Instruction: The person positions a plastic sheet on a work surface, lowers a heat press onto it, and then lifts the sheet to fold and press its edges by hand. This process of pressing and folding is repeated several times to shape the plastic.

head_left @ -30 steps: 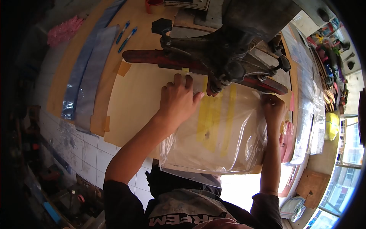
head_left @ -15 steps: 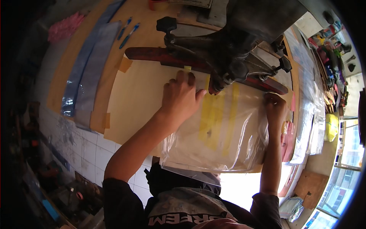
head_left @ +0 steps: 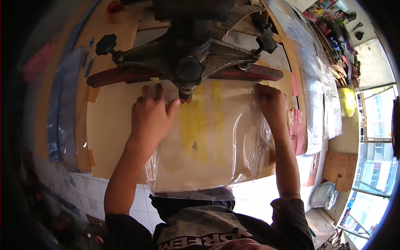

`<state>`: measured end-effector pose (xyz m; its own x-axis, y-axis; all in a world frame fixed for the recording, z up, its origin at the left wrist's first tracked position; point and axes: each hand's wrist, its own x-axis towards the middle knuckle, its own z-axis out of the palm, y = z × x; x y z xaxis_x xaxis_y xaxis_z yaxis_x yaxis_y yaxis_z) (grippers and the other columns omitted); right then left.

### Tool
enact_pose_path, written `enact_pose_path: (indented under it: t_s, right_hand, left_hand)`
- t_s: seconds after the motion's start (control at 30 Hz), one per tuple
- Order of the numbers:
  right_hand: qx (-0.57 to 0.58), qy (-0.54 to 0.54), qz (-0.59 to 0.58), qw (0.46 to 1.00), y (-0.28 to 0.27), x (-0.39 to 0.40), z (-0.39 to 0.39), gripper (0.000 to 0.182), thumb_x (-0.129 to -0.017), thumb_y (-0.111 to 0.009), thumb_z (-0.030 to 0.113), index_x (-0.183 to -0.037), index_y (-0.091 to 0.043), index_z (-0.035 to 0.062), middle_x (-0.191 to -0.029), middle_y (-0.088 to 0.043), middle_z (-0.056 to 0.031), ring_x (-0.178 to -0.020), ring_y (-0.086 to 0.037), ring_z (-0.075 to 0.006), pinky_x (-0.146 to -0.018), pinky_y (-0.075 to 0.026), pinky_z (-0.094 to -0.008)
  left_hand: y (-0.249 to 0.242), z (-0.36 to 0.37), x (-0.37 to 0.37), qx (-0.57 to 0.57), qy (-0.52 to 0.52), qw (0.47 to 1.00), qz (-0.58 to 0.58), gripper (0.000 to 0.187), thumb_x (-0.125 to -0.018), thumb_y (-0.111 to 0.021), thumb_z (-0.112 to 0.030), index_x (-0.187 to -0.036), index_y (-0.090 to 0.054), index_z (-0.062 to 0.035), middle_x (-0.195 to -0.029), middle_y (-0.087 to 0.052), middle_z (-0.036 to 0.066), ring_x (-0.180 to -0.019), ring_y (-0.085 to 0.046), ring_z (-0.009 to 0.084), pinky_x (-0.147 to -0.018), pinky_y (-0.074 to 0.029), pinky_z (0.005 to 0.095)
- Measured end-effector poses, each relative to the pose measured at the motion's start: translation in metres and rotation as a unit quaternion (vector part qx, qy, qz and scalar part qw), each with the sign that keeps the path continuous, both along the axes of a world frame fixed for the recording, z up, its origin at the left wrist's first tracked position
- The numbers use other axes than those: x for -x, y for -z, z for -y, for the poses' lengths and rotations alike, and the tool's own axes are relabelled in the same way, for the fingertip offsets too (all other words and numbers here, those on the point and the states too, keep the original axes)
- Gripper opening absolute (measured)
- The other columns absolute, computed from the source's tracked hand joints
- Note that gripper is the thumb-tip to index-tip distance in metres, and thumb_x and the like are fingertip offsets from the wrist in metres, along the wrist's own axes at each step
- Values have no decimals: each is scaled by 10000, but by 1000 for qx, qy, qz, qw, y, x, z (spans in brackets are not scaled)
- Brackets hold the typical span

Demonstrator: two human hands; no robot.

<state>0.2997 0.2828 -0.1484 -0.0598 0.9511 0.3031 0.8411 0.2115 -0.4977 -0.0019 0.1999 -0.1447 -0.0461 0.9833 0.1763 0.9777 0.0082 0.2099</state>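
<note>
A clear plastic sheet (head_left: 246, 141), perhaps a bag, lies over a beige board (head_left: 110, 137) and hangs past its near edge. My left hand (head_left: 150, 114) rests at the sheet's upper left, fingers bent forward and thumb apart, near a small yellow tab (head_left: 154, 78). At the upper right corner my right hand (head_left: 271, 104) is closed on the sheet's edge. Just beyond both hands runs the long dark red bar (head_left: 246, 73) of a press-like machine (head_left: 196, 46) with black knobs. Yellow strips (head_left: 191, 129) show in the middle of the board, through the plastic.
Blue plastic strips (head_left: 66, 108) and two pens (head_left: 89, 58) lie at the left, with a red tape roll (head_left: 113, 11) farther back. Stacked clear plastic (head_left: 331, 104) and a red piece (head_left: 296, 129) are at the right. A yellow bag (head_left: 348, 102) stands beyond.
The view has swung to the right, so the machine, board and hands appear farther left. Both hands keep about the same places on the plastic sheet.
</note>
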Motion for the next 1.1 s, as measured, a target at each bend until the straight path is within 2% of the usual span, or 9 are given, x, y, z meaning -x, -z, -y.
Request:
enact_pose_path:
  t_s: [0.1, 0.37, 0.7, 0.8, 0.9, 0.97, 1.03, 1.07, 1.1]
  right_hand:
    - [-38, -15, -10, 999, 3, -1, -1, 168, -798, -619, 124, -915, -729, 75, -747, -666, -177, -654, -672, -274, -634, -506, -357]
    - [3, 4, 4, 1000, -6, 4, 2, 189, -799, -589, 71, -927, -727, 69, -784, -679, -173, -696, -679, -285, -656, -516, -348]
    - [-14, 2, -4, 1000, 2, 2, -1, 181, -796, -603, 93, -924, -730, 79, -735, -670, -166, -632, -662, -280, -621, -506, -353]
    - [-52, -12, -8, 999, 5, 0, -2, 174, -793, -619, 121, -921, -731, 87, -720, -659, -173, -621, -658, -285, -608, -502, -354]
    - [-29, -8, -6, 1000, -1, 5, 1, 167, -786, -612, 96, -906, -721, 54, -699, -636, -192, -620, -641, -318, -601, -494, -359]
    - [-22, 8, 1, 1000, 0, 5, 2, 159, -791, -628, 119, -903, -724, 61, -714, -644, -187, -637, -651, -311, -611, -498, -360]
    - [-12, 12, -15, 1000, -1, 8, 4, 161, -793, -636, 130, -908, -724, 62, -718, -650, -183, -641, -655, -305, -616, -499, -360]
    - [1, 25, -26, 999, -1, 6, 5, 164, -795, -643, 141, -913, -725, 63, -721, -655, -180, -646, -659, -299, -620, -499, -360]
    - [-16, -20, -25, 999, 2, 0, 4, 203, -818, -636, 154, -979, -711, 55, -740, -664, -171, -644, -658, -255, -634, -498, -348]
  left_hand:
    - [1, 0, 1, 0, 2, 1000, -1, 555, -855, -611, -384, -1189, -523, 51, -967, -532, 208, -756, -629, 345, -638, -534, 401]
    - [0, 0, 0, 4, -1, 1000, -11, 566, -856, -609, -389, -1201, -511, 49, -964, -533, 211, -759, -630, 345, -637, -536, 394]
    - [0, 0, 0, -3, 4, 1000, -6, 556, -858, -607, -391, -1185, -523, 50, -970, -533, 208, -752, -630, 343, -629, -535, 394]
    - [0, 0, 0, -6, 3, 1000, 5, 547, -856, -609, -390, -1169, -533, 52, -965, -535, 208, -746, -631, 341, -622, -535, 395]
    - [2, 0, 0, -12, 0, 1000, 3, 546, -856, -609, -389, -1165, -538, 56, -969, -532, 212, -744, -631, 343, -622, -535, 398]
    - [0, 1, 2, -20, -9, 1000, -4, 550, -857, -608, -388, -1170, -537, 58, -976, -528, 217, -743, -631, 346, -625, -536, 401]
    - [-5, 4, 4, 20, -13, 996, 82, 519, -871, -604, -341, -1238, -516, 15, -1044, -484, 260, -834, -613, 407, -714, -521, 444]
    - [-7, 5, 6, 17, -20, 997, 79, 519, -871, -604, -341, -1238, -516, 15, -1044, -484, 260, -834, -613, 407, -714, -521, 444]
    - [-8, 6, 8, 21, -17, 996, 80, 533, -871, -605, -349, -1246, -515, 19, -1056, -480, 252, -841, -610, 394, -722, -517, 438]
